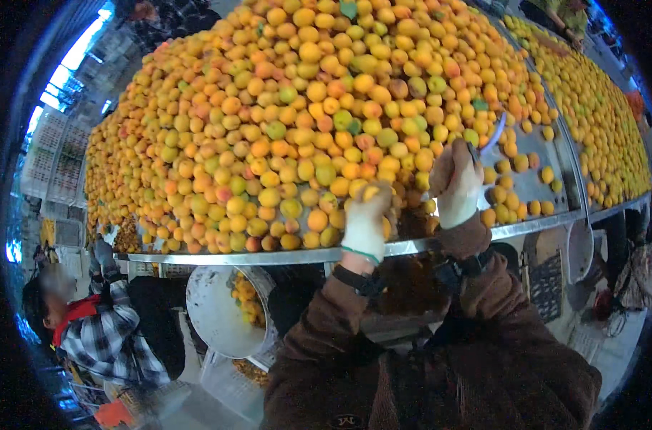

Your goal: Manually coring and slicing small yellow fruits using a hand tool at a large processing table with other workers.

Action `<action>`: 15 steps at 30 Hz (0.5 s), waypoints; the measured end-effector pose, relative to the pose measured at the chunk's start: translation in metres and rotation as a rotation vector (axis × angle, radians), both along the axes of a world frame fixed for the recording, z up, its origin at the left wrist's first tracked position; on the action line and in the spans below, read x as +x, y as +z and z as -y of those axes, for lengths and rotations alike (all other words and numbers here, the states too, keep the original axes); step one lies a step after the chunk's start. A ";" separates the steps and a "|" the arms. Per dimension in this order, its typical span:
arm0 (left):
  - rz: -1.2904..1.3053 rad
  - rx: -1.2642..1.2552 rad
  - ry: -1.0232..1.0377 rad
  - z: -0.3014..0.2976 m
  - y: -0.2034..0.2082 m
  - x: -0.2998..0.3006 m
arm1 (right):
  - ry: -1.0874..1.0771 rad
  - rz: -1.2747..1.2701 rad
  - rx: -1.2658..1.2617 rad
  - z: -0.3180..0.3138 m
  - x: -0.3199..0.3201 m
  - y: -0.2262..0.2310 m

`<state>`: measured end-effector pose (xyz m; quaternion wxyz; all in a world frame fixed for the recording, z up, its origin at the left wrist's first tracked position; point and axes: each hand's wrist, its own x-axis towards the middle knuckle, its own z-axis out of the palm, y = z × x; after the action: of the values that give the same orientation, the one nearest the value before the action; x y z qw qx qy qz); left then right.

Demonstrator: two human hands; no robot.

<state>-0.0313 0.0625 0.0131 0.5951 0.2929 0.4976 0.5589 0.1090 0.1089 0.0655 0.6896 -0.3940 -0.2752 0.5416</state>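
Both with fingers curled, contents unclear: left hand [367, 215] nearer the metal edge of the table [290, 258], right hand [458, 185] farther out. One fruit heap [290, 132]: on the table, beyond both, spreading mainly leftward, left hand nearer its bulk.

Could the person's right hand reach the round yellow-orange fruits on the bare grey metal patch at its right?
Probably yes: the round yellow-orange fruits lie close beside the right hand, and nothing visible blocks the way.
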 end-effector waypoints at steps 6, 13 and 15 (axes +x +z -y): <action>-0.154 0.245 0.110 0.002 0.009 -0.023 | -0.019 0.376 -0.212 -0.012 0.018 -0.007; -0.451 0.283 -0.643 0.016 0.043 -0.023 | 0.007 1.374 0.015 -0.030 0.060 -0.047; -0.284 -0.057 -0.922 0.041 0.045 -0.002 | 0.053 1.604 0.157 -0.037 0.067 -0.069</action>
<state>-0.0335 0.0219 0.0585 0.7148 0.5401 0.4073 0.1774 0.1758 0.1458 -0.0038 0.2948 -0.6066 -0.7329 0.0890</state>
